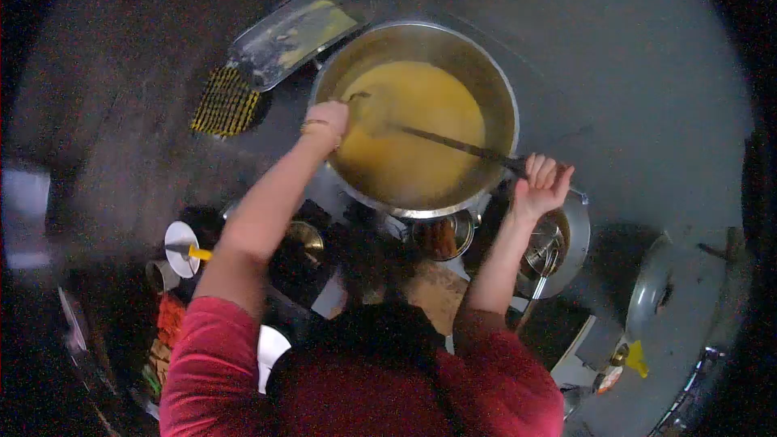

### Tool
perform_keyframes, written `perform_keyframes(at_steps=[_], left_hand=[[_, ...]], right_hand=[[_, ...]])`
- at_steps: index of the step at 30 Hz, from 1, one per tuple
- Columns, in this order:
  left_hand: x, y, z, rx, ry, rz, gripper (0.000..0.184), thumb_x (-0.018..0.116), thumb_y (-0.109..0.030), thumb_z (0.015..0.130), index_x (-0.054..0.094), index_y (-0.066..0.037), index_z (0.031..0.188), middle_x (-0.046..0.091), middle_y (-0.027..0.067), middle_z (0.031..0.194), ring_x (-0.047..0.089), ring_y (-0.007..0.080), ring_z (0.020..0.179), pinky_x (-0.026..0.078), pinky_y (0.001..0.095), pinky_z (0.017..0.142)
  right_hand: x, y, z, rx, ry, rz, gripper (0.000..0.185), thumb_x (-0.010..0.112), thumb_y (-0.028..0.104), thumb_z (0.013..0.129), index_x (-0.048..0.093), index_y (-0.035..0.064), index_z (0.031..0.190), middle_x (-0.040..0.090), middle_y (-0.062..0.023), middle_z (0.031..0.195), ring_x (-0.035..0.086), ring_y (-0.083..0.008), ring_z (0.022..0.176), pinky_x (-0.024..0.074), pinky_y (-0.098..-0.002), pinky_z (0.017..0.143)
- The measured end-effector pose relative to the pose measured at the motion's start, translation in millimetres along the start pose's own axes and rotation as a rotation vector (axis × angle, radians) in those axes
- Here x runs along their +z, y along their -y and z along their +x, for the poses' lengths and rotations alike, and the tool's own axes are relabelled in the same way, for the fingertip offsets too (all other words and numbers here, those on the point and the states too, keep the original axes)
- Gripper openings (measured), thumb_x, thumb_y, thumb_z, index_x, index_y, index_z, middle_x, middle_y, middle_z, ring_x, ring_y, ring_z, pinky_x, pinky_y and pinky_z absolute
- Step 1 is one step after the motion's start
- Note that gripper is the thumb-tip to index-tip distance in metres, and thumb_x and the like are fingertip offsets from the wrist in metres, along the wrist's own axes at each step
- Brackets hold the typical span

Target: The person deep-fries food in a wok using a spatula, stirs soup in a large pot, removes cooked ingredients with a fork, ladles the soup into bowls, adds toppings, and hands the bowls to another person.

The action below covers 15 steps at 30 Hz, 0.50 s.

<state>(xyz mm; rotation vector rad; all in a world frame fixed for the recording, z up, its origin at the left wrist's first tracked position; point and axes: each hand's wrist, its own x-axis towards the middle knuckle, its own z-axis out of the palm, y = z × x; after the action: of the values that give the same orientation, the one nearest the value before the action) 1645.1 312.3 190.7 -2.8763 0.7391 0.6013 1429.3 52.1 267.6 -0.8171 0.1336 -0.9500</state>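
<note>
A large metal pot (503, 81) holds thick yellow liquid (441, 105), with steam blurring its surface. My right hand (544, 182), at the pot's right rim, has its fingers closed around the end of a long dark-handled stirring utensil (453, 143). The utensil slopes down into the liquid, which hides its far end. At the pot's left side my left hand (328, 119) is closed over the rim area. A short dark piece (358, 97) sticks out past its fingers; what that hand grips is too blurred to make out.
Left of the pot lies a clear tray (295, 36) with yellow residue, beside a yellow-and-black bristly or mesh object (227, 103). Nearer me are a white bowl (181, 248), a small pot of brown contents (443, 236), and a pan (576, 235) with a whisk (544, 275).
</note>
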Motion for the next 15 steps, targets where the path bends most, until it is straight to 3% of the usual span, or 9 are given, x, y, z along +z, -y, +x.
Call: perform_keyframes(at_steps=[3,5,7,9,10,11,13,14,15], left_hand=[[43.0,-31.0,57.6,0.072,-0.071,-0.023,0.023,0.043,-0.013,0.078,0.062,-0.005,0.089,0.059,0.0137,0.096,0.058,0.0264,0.088,0.047,0.037,0.074],[66.8,-43.9,81.1,0.103,-0.12,-0.064,0.023,0.044,-0.014,0.078,0.062,-0.005,0.089,0.059,0.0126,0.096,0.058,0.0261,0.087,0.047,0.0369,0.074],[78.7,-56.8,89.0,-0.037,-0.033,0.046,0.023,0.044,-0.016,0.078,0.062,-0.007,0.09,0.06,0.0114,0.096,0.059,0.0251,0.088,0.047,0.037,0.074],[91.8,-65.6,104.2,-0.061,0.011,-0.049,0.023,0.044,-0.016,0.078,0.062,-0.008,0.09,0.06,0.0111,0.096,0.059,0.0247,0.087,0.047,0.037,0.074],[102.7,-68.7,112.7,-0.088,0.053,-0.143,0.023,0.044,-0.016,0.079,0.062,-0.01,0.091,0.06,0.0108,0.096,0.059,0.0244,0.086,0.047,0.037,0.073],[116.0,-67.9,119.8,-0.086,0.055,-0.143,0.023,0.044,-0.016,0.079,0.062,-0.01,0.091,0.06,0.0108,0.096,0.059,0.0244,0.086,0.047,0.037,0.073],[153.0,-62.2,142.7,0.078,-0.11,-0.232,0.019,0.048,-0.017,0.076,0.06,-0.006,0.085,0.062,0.011,0.083,0.061,0.0258,0.073,0.05,0.0378,0.057],[173.6,-66.1,153.1,0.077,-0.117,-0.233,0.019,0.048,-0.017,0.076,0.06,-0.006,0.085,0.062,0.011,0.083,0.061,0.0258,0.073,0.05,0.0378,0.057],[175.2,-72.7,150.1,0.072,-0.084,-0.293,0.021,0.047,-0.019,0.077,0.061,-0.007,0.087,0.061,0.0124,0.088,0.06,0.0266,0.079,0.048,0.0361,0.064]], right_hand=[[-7.8,-10.2,10.8,0.017,-0.011,0.039,0.049,0.031,0.034,0.088,0.022,0.0172,0.043,0.023,0.0015,0.041,0.02,-0.0113,0.039,0.022,-0.0244,0.047],[-20.9,-16.1,14.0,-0.02,0.208,0.075,0.047,0.03,0.033,0.089,0.026,0.0161,0.044,0.025,0.0015,0.042,0.021,-0.0106,0.039,0.0221,-0.0243,0.046],[-16.6,-13.7,7.1,0.0,0.09,0.089,0.046,0.03,0.032,0.089,0.029,0.0149,0.046,0.027,0.0016,0.043,0.022,-0.0102,0.039,0.0228,-0.0244,0.046],[-15.4,-9.0,1.6,-0.08,0.235,0.12,0.042,0.032,0.032,0.088,0.034,0.0119,0.052,0.027,0.002,0.043,0.023,-0.0099,0.04,0.0238,-0.0249,0.046],[-9.6,-4.2,-2.1,-0.097,0.281,0.071,0.033,0.036,0.03,0.087,0.043,0.0095,0.063,0.03,0.0009,0.044,0.029,-0.0116,0.043,0.0255,-0.0252,0.047],[-1.7,0.6,-4.6,-0.097,0.279,0.069,0.033,0.036,0.03,0.087,0.043,0.0095,0.063,0.03,0.0009,0.044,0.029,-0.0116,0.043,0.0255,-0.0252,0.047],[13.3,8.8,-7.3,-0.203,0.494,-0.11,0.029,0.04,0.031,0.085,0.046,0.0104,0.065,0.026,0.0022,0.041,0.025,-0.0087,0.038,0.0251,-0.0225,0.041],[15.3,13.2,-12.0,-0.228,0.456,-0.125,0.029,0.046,0.03,0.081,0.037,0.0112,0.06,0.027,0.0022,0.043,0.026,-0.0098,0.038,0.0249,-0.0221,0.038],[18.2,22.8,-15.3,-0.236,0.483,-0.146,0.029,0.046,0.029,0.081,0.037,0.0112,0.059,0.027,0.0019,0.043,0.027,-0.0101,0.038,0.0255,-0.0223,0.038]])
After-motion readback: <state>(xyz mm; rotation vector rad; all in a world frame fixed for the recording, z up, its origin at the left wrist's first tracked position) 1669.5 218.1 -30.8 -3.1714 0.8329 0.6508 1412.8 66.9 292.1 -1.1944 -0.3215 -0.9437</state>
